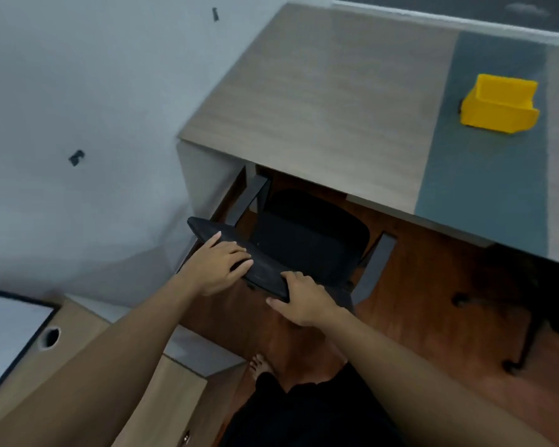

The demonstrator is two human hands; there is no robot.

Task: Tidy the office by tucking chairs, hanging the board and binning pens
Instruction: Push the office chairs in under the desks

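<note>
A: What takes up most of the view?
B: The wood-grain counter (320, 101), running from the white wall (78, 91) off to the right, with a grey-blue strip along its top.

A: And the chair?
B: The black chair (310, 240) stands at the counter's left end. Its seat front reaches just under the counter edge, while the backrest stays out over the reddish-brown floor (433, 285). A second chair's wheeled base (497, 333) shows dimly under the counter to the right.

A: Where is the bin?
B: The yellow bin (499, 104) sits on the grey-blue strip, well apart from the chair.

A: The hands?
B: The left hand (220, 262) lies across the backrest's top edge, fingers curled over it. The right hand (304, 301) grips the backrest's right end, thumb underneath.
</note>
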